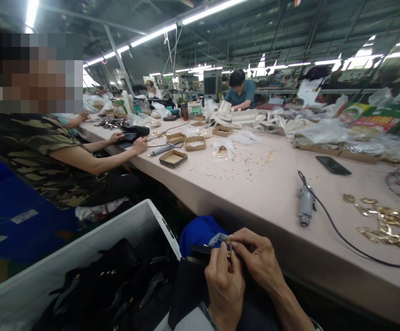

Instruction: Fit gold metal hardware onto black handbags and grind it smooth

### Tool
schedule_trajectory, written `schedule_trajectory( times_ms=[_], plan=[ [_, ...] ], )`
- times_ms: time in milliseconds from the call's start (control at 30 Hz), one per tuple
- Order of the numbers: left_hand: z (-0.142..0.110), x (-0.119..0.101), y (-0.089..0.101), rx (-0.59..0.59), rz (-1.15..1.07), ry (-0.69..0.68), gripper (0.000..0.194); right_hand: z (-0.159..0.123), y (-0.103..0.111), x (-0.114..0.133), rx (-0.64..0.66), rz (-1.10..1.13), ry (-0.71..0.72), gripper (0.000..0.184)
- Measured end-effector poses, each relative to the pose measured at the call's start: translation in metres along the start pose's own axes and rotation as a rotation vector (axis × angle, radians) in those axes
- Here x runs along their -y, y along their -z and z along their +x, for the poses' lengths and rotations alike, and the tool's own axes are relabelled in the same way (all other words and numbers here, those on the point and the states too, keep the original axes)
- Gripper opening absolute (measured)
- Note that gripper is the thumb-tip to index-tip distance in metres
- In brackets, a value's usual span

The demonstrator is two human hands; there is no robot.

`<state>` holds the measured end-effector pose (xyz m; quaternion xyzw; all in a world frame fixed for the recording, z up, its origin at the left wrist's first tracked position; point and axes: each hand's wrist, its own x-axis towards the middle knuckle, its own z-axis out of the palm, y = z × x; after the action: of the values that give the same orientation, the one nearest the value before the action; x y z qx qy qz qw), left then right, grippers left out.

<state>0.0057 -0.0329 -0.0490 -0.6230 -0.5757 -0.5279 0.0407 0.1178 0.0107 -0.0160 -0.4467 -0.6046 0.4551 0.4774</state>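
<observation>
1. Head view: one gold buckle [229, 247] pinched between left hand [224, 281] and right hand [257, 255], just above a black piece [190, 284], below the table's edge.
2. Left hand nearly closed, fingers bent, fingertips on the gold buckle.
3. Right hand partly closed, thumb and forefinger together at the gold buckle, other fingers loosely curled.
4. Left of both: one white crate [141, 220], heaped with black goods [117, 276] bearing small gold fittings; too dark and tangled to count.
5. On the table [213, 193]: four small open cardboard boxes [173, 163] grouped near the middle, gold bits in one, contents of others hard to make out.
6. Just beside: one clear plastic bag [223, 151] with gold pieces inside.
7. Two grey power tools [306, 207], well apart; one black phone [333, 165].
8. Far right: loose gold hardware [392, 227], overlapping, beyond exact count.
</observation>
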Motion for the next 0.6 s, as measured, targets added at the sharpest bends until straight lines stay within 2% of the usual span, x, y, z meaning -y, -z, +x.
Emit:
schedule_trajectory(
  times_ms=[600],
  plan=[
    [-0.0013,-0.0006,-0.0004,0.016,-0.016,0.041,0.015,-0.0001,0.0001,-0.0044,0.013,-0.001,0.101,0.011]
  ],
)
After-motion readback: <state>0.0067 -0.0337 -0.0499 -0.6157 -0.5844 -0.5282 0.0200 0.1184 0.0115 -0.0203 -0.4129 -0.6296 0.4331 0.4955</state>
